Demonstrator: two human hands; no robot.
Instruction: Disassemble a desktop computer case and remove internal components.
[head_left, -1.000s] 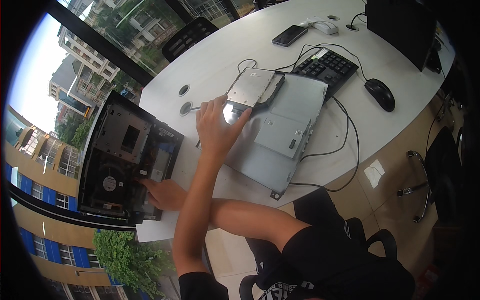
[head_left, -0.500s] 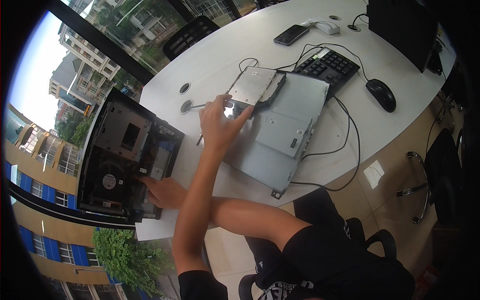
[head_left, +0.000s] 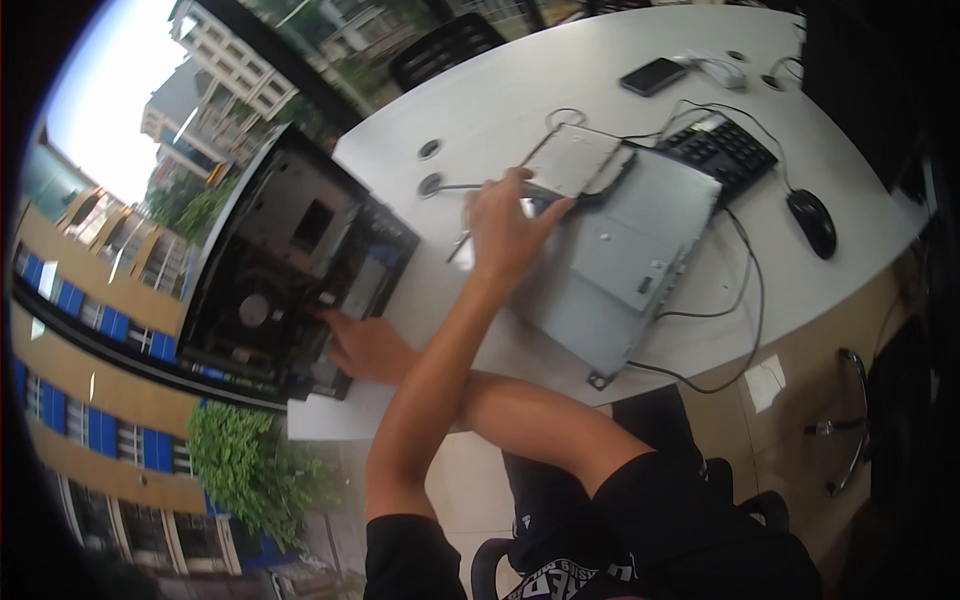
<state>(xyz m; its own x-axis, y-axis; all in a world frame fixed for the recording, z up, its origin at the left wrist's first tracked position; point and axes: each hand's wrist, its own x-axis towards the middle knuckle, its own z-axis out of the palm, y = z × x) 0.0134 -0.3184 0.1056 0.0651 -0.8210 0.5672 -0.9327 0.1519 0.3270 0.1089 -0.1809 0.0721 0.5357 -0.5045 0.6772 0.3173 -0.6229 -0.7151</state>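
My forearms cross, the left one over the right. My left hand (head_left: pixel 507 228) grips the near edge of a flat silver drive (head_left: pixel 573 160), with thumb and fingers at its two near corners. The drive has a black end piece and rests partly over a grey metal computer side panel (head_left: pixel 620 255). To the left, my right hand (head_left: pixel 368 347) reaches into an open black computer case (head_left: pixel 390 235), index finger stretched toward its inside beside a round fan (head_left: pixel 254 310). The other fingers are curled; what they hold, if anything, is hidden.
Beyond the panel lie a black keyboard (head_left: pixel 720 155), a mouse (head_left: pixel 811 223) and a phone (head_left: pixel 652 77). A monitor (head_left: pixel 850 90) stands far right. Cables loop beside the panel. The case stands at the white table's (head_left: pixel 400 130) left edge by a window.
The whole view has shifted, so the table and its things sit farther right and a little higher. Both hands keep their places at the drive and the case.
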